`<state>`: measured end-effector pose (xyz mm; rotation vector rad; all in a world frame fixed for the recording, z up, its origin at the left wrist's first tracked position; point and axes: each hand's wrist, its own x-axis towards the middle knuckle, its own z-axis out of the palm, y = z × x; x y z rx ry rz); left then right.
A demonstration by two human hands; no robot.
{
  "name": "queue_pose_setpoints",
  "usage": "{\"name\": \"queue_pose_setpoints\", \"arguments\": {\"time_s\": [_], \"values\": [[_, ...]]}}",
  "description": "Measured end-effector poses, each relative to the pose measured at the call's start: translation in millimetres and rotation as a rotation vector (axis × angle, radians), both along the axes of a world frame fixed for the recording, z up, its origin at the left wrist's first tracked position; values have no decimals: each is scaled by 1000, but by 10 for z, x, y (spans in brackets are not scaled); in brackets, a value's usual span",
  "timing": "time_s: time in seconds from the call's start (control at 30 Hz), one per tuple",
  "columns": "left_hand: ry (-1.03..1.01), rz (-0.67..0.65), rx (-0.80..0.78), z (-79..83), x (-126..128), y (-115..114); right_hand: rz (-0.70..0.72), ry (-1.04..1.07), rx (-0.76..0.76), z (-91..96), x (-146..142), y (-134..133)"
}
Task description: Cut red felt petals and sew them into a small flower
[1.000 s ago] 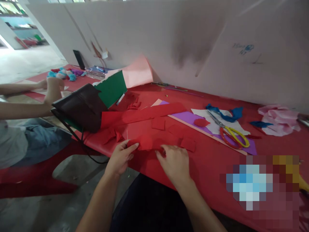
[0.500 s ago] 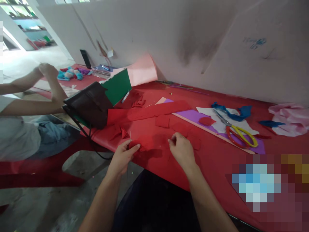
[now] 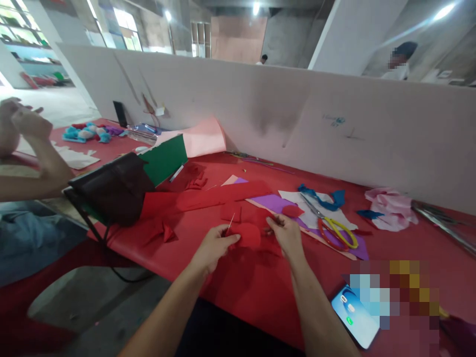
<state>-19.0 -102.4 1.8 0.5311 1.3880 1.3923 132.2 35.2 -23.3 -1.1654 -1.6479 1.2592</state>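
My left hand [image 3: 215, 246] is closed, pinching the edge of a red cloth piece [image 3: 249, 235] with a rounded outline between thumb and fingers. From the same fingers a thin, pale, needle-like stick [image 3: 231, 221] points upward. My right hand [image 3: 286, 233] is at the other side of the cloth, thumb and fingertips pressed together; what they hold, if anything, cannot be made out against the red. Beyond the hands lie a small red cloth square [image 3: 231, 211] and a long red cloth strip [image 3: 226, 194].
Scissors [image 3: 334, 228] with red and yellow handles lie on purple and white sheets. A lit phone [image 3: 353, 315] rests front right, beside a pixelated patch. A dark brown bag [image 3: 111, 188] stands left, near another person's arms [image 3: 37, 148]. A low white partition [image 3: 186, 94] runs behind the table [image 3: 256, 292].
The camera view has tilted up, showing more room beyond the partition and the phone. My hands have come closer together, with the red piece lifted between them.
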Motion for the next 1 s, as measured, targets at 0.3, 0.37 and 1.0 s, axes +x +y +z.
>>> {"name": "queue_pose_setpoints", "arguments": {"time_s": [0.3, 0.37, 1.0], "values": [[17, 40, -93, -131, 33, 92, -33, -183, 152, -8, -20, -55], [74, 53, -113, -118, 55, 60, -42, -196, 177, 14, -6, -45], [92, 178, -84, -116, 17, 17, 61, -38, 50, -73, -48, -99]]}}
